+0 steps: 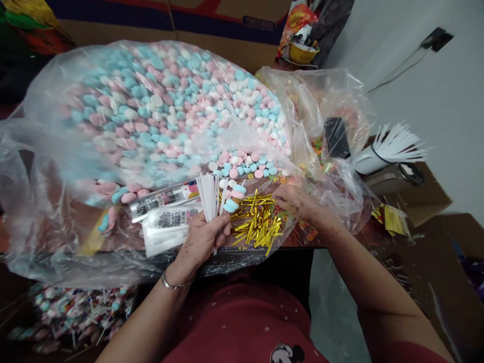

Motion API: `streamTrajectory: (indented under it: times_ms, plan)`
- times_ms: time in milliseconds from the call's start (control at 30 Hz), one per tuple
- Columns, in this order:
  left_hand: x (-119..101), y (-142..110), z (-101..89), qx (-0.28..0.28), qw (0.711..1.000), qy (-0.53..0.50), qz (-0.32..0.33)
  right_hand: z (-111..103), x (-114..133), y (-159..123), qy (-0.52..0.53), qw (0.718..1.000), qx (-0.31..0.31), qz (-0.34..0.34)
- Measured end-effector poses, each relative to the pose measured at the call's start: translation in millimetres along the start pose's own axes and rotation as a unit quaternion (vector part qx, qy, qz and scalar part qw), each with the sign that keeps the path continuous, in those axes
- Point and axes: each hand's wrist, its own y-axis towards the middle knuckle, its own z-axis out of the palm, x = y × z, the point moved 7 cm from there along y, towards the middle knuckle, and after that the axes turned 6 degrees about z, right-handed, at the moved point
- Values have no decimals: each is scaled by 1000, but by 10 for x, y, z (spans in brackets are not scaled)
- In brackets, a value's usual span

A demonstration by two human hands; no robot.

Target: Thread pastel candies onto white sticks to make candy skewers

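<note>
My left hand (pixel 202 238) is closed around a bunch of white sticks (pixel 209 194), two of them tipped with pink and blue candies (pixel 233 196). My right hand (pixel 298 200) reaches palm down to the far edge of a pile of gold twist ties (pixel 257 222); its fingertips are curled toward small loose candies, and I cannot make out anything in them. A huge clear bag of pink, blue and white candies (pixel 170 106) lies just beyond both hands.
Packs of clear sleeves (pixel 166 222) lie left of my left hand. A second plastic bag (pixel 321 116) and a roll of white sticks (pixel 389 148) sit at the right, with cardboard boxes (pixel 423 196) beyond. Finished candy sticks (pixel 71 312) lie low at left.
</note>
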Motion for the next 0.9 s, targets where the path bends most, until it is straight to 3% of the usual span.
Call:
streamTrajectory:
  times_ms: [233,400,533,633,700,900]
  plan:
    - [-14,2,21,0,1000,-7,-1,63,135,-162,-81,992,-40,93]
    - [-23,-2,44,14,1000,-12,-5,-20,4,-233,57,984,-133,107]
    - [17,-4,65,44,999,-8,-12,-163,-117,-228,285,929,-223,77]
    - [71,4,67,63,998,0,-19,-103,-87,-147,475,854,-198,73]
    - [91,15,67,75,997,15,-15,-65,8,-83,540,820,-181,57]
    - [95,36,87,98,994,57,-8,-73,205,51,556,809,-192,-15]
